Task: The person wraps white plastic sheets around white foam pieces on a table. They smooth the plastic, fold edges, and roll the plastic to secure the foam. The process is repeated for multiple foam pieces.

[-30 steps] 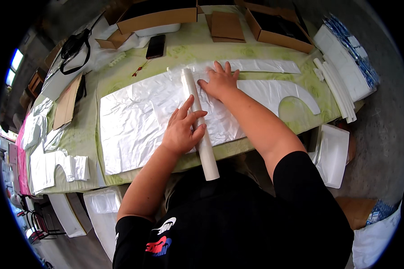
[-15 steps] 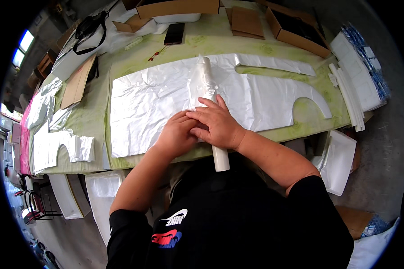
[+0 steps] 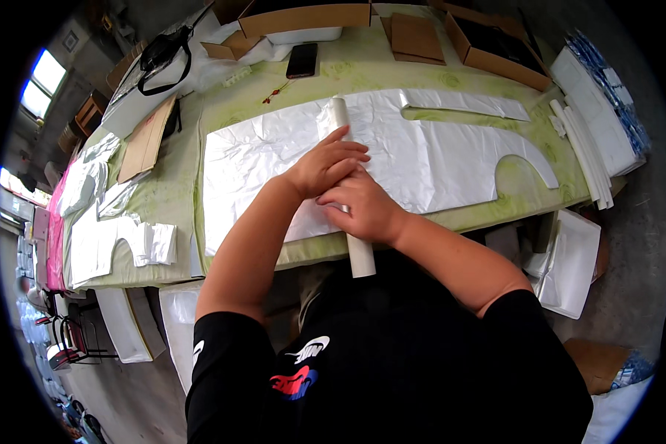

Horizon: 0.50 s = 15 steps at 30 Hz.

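Note:
A long white tube (image 3: 361, 255) lies across a white plastic apron (image 3: 440, 163) spread on the table, its near end sticking out past the table's front edge toward me. My left hand (image 3: 324, 164) rests over the tube with its fingers stretched out. Just nearer, my right hand (image 3: 368, 209) lies across the tube, thumb apart and pointing left. Its fingertips are partly hidden where the two hands overlap. Beyond my left hand the tube's far end shows. The apron has a curved cut-out and a long strap on the right.
Folded white plastic pieces (image 3: 152, 244) lie at the left. A cardboard sheet (image 3: 146, 140), a black bag (image 3: 163, 52), a phone (image 3: 302, 61) and an open carton (image 3: 496, 48) sit farther back. White tubes (image 3: 581, 152) lie at the table's right edge, beside a white box (image 3: 599, 111).
My left hand has moved forward and right, over the tube and beyond my right hand. My right hand's fingers, spread before, now lie partly under it. The whole view has shifted slightly.

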Tool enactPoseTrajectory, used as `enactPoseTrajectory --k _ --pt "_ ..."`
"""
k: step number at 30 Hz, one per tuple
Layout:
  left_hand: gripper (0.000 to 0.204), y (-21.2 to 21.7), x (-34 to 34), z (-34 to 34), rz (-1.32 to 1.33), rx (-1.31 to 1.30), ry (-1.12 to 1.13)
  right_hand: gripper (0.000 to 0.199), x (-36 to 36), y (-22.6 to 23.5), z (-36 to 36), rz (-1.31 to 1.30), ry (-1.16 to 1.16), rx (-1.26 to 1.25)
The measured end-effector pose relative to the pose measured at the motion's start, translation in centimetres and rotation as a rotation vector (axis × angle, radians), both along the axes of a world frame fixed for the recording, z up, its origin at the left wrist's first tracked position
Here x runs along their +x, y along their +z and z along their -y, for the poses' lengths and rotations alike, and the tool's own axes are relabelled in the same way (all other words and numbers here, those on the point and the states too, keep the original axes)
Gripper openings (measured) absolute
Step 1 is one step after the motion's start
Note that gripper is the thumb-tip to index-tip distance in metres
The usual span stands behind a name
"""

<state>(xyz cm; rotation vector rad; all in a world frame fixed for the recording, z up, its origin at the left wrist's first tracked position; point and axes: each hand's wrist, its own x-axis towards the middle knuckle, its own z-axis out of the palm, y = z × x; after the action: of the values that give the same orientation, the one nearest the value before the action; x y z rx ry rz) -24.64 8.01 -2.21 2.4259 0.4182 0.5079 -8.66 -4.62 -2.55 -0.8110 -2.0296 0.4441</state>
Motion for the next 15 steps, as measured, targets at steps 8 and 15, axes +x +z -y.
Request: enactPoseTrajectory --k 8,15 --pt "0.030 0.6 -6.0 3.0 0.076 0.000 0.267 0.012 -2.1 -1.7 2.7 0.093 0.010 -0.004" --pt "0.044 2.7 -3.0 2.3 -0.280 0.070 0.255 0.012 -8.0 0.8 0.2 0.155 0.301 -0.312"
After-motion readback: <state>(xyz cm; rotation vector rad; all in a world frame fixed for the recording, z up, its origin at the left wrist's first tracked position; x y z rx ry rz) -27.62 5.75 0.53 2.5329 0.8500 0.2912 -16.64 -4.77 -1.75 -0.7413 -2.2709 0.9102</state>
